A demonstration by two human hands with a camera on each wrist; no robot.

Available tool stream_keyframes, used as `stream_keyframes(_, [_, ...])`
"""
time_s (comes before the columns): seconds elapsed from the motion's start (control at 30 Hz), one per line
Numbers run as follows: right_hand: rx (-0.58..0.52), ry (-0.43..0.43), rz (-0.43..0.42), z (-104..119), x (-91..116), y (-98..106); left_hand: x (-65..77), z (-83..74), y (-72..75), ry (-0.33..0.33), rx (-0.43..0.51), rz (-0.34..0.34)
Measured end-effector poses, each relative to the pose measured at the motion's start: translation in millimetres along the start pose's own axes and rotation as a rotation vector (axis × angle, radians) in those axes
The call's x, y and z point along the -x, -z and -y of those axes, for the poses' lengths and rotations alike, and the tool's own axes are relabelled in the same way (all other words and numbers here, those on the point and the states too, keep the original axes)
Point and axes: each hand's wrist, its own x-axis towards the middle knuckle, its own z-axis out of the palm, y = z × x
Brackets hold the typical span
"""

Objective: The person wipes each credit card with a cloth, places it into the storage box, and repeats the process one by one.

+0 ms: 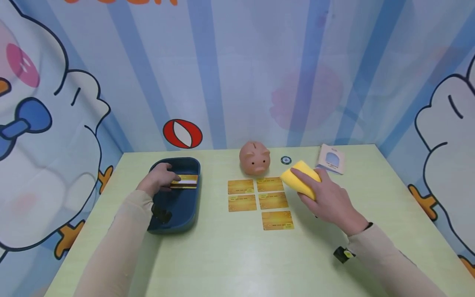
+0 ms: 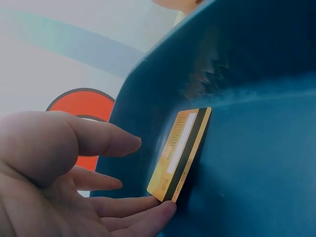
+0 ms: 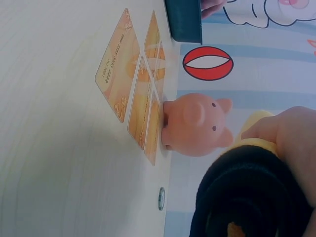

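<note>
In the head view my left hand reaches into a dark blue tray on the left. Its fingertips touch one end of a gold bank card, which lies stripe side up. The left wrist view shows the thumb apart from this card. My right hand grips a yellow pouch-like thing above the table. In the right wrist view a dark round opening of it shows, with something orange inside. Several gold cards, one nearest me, lie face up between the hands.
A pink piggy bank stands at the back, behind the cards. Right of it are a poker chip and a small pale booklet. A printed curtain hangs behind the pale table.
</note>
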Motion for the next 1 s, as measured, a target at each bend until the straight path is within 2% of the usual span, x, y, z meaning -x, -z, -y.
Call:
stream_keyframes(0.33, [-0.011,-0.004,0.005,0.8,0.9,1.0,2.0,0.6,1.8,0.012,0.030,0.012])
stream_keyframes(0.6, [-0.007,-0.015,0.005,-0.1,0.6,2.1,8.5,-0.3,2.7,-0.036,0.063,0.005])
stream_keyframes(0.77, [-0.005,-0.017,0.002,-0.7,-0.7,2.0,22.2,-8.4,-1.7,-0.156,0.009,-0.072])
stream_keyframes(0.9, [-0.008,-0.012,-0.002,-0.7,-1.1,2.4,42.3,-23.1,-11.7,-0.315,-0.011,-0.136])
stream_keyframes(1.0, [-0.012,-0.004,-0.011,-0.3,-1.7,3.2,58.7,-37.3,-26.1,-0.447,0.001,-0.160])
